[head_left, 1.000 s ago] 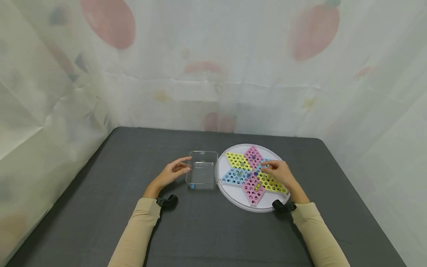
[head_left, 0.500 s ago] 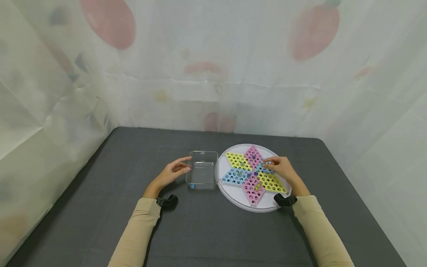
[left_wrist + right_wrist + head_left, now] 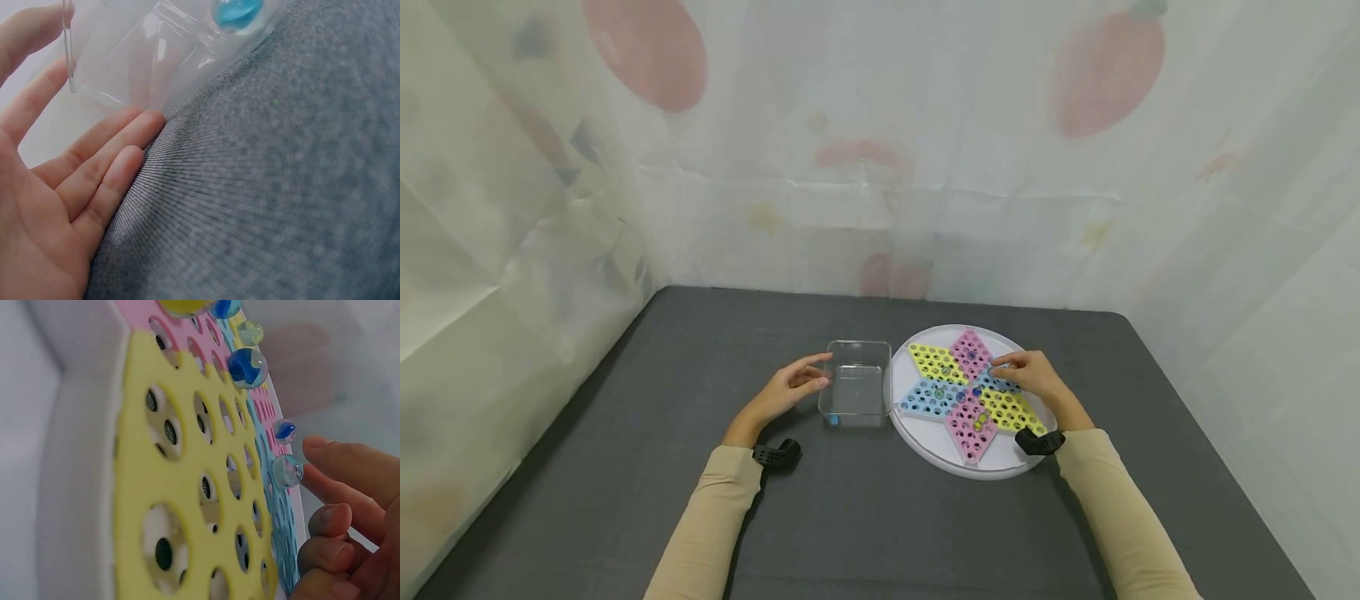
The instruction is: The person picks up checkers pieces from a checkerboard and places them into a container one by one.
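A round white board (image 3: 925, 446) carries a pink, yellow and blue star of holes with several glass marbles in it. My right hand (image 3: 1032, 377) lies over the star's right side. In the right wrist view its index fingertip (image 3: 325, 459) touches a clear marble (image 3: 287, 470) seated in the blue field, with no thumb showing on it; the other fingers are curled below. My left hand (image 3: 788, 388) rests with straight fingers (image 3: 109, 159) against the left wall of a clear plastic box (image 3: 855, 392). A blue marble (image 3: 234, 12) lies in the box's near corner.
The dark grey cloth-covered table (image 3: 865, 517) is hemmed by a pale printed curtain (image 3: 880, 167) at the back and both sides. Box and board stand side by side mid-table. More marbles (image 3: 247, 367) stand in the star's middle holes.
My right hand slid from the yellow field toward the far right of the star and settled at the clear marble. The left hand and the box have stayed put.
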